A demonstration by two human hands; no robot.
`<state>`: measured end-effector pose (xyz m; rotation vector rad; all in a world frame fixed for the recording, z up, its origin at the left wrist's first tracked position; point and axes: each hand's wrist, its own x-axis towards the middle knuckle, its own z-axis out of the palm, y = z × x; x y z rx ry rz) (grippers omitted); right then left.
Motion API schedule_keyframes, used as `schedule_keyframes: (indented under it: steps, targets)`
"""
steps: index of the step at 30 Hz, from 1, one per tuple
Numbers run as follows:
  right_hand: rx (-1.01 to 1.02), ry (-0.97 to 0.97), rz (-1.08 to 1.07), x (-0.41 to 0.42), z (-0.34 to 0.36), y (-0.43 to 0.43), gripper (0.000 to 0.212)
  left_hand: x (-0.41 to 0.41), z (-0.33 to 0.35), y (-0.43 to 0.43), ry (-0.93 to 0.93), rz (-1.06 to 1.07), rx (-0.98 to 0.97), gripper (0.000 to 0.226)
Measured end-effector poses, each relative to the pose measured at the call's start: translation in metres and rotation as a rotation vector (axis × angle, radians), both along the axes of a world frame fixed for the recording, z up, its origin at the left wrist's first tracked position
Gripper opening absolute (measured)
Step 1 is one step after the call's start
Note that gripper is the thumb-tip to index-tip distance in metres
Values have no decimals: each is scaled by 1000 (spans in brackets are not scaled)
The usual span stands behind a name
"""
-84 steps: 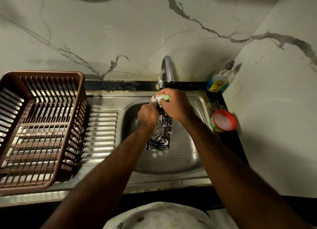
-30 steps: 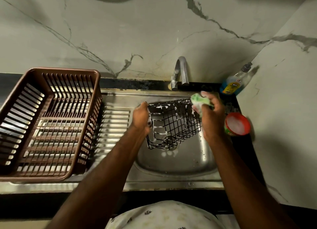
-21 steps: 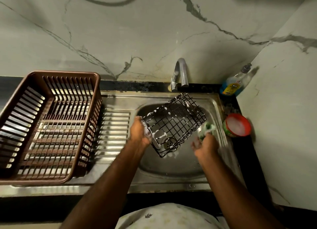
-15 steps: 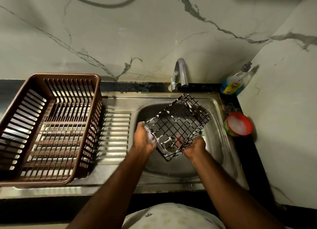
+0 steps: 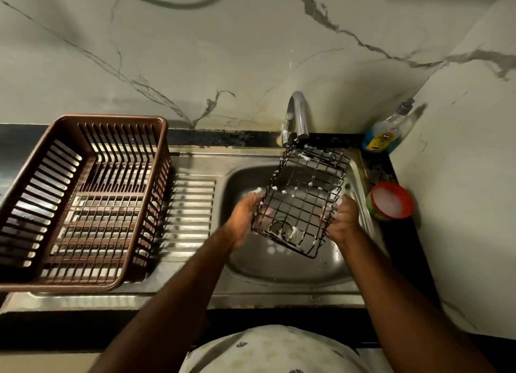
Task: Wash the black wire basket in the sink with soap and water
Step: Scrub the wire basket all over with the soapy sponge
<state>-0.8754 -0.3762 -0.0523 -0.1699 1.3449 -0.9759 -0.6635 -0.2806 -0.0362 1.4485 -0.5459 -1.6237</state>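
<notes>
Two hands hold one black wire basket [image 5: 303,202] over the sink [image 5: 279,272]. The left hand [image 5: 242,222] curls round its left edge and the right hand [image 5: 343,219] round its right, both foamy. Half a second ago the right hand was under the near corner. The basket's far end now sits just below the one faucet [image 5: 297,116]. Right of the right hand is one red-rimmed soap tub [image 5: 391,201]. Beyond it is one dish-soap bottle [image 5: 384,136], label unreadable. Far left is one brown dish rack [image 5: 83,202].
</notes>
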Motion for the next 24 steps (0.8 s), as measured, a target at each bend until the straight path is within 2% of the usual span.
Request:
schedule_keyframes:
  steps: [2, 4, 8, 13, 16, 20, 24]
  targets:
    - [-42, 5, 68, -2, 8, -2, 35, -2, 4, -5, -44, -82, 11, 50]
    - [-68, 43, 147, -6, 5, -5, 31, -3, 4, -8, 2, -112, 4, 51]
    - [-41, 115, 262, -19, -13, -15, 26, -1, 1, -12, 83, -109, 24, 36]
    - [-67, 102, 343, -25, -17, -17, 29, -3, 0, -15, 40, -131, 31, 16]
    - [-73, 68, 354, -25, -15, -17, 31, -3, -3, -15, 3, -142, 29, 12]
    - [-69, -12, 320, -26, -16, -21, 41, -4, 1, -15, 17, -183, 11, 25]
    - [-77, 16, 304, -25, -14, -21, 46, -6, 3, -13, 35, -204, -17, 37]
